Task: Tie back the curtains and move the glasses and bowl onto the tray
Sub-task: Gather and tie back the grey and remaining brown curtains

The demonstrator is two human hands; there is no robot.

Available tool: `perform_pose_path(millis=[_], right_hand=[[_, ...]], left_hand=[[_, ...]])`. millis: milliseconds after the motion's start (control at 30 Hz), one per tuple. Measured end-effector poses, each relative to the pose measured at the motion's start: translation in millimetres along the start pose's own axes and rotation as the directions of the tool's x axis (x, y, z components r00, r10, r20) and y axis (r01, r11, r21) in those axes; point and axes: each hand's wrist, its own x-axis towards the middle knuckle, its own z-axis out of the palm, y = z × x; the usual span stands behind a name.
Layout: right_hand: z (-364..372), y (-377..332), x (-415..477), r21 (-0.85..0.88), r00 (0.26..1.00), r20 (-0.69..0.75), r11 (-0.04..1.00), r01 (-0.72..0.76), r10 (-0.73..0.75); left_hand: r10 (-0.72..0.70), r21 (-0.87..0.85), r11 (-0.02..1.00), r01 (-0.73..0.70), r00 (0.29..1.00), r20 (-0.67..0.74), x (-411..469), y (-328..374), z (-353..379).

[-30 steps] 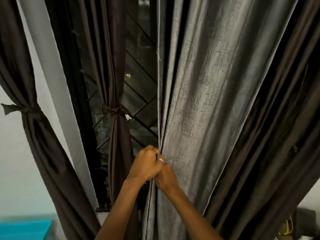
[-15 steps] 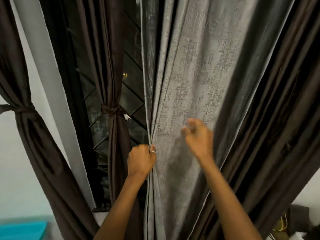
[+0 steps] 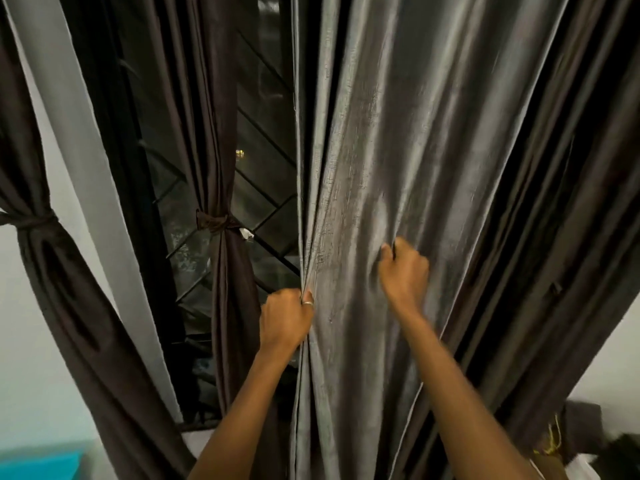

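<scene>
well, the grey curtain (image 3: 398, 168) is the one in hand. it hangs loose through the middle of my view and up toward one o'clock. i have the left hand (image 3: 285, 318) fisted round its bunched leading edge at about six o'clock, a ring (image 3: 308, 303) showing on one finger. the right hand (image 3: 405, 271), at two o'clock from the left, has its fingers curled into a fold of the same cloth.

to do this well i would walk the right hand's fold across to the left in even pleats. i would keep the bundle level with the knot (image 3: 213, 221) on the tied curtain (image 3: 228, 306) at nine o'clock, and grip firmly, since the cloth looks slippery. i see no tie band for this panel, so finding one comes first.

the brown curtain (image 3: 554, 237) at three o'clock lies against the grey cloth. i cannot tell whether they are one panel or two, and it may drag along. another knotted curtain (image 3: 52, 289) hangs at the far nine o'clock edge. the window grille (image 3: 263, 188) shows at eleven o'clock and something teal (image 3: 38, 465) sits low at seven o'clock. the glasses, bowl and tray are out of view.
</scene>
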Motion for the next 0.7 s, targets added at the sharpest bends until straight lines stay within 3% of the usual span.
perform_pose_path(millis=[167, 400, 700], right_hand=[[36.0, 29.1, -73.6, 0.017, 0.984, 0.179, 1.0, 0.023, -0.026], [38.8, 23.4, -109.9, 0.118, 0.988, 0.145, 0.992, 0.037, -0.054], [52.8, 5.9, -108.9, 0.253, 0.958, 0.252, 0.965, 0.071, -0.137]], left_hand=[[0.015, -0.028, 1.0, -0.014, 1.0, 0.025, 2.0, 7.1, 9.5], [0.041, 0.029, 0.999, -0.041, 0.999, 0.001, 0.8, -2.1, 10.4], [0.098, -0.133, 0.987, -0.087, 0.992, 0.075, 4.0, -2.2, 22.2]])
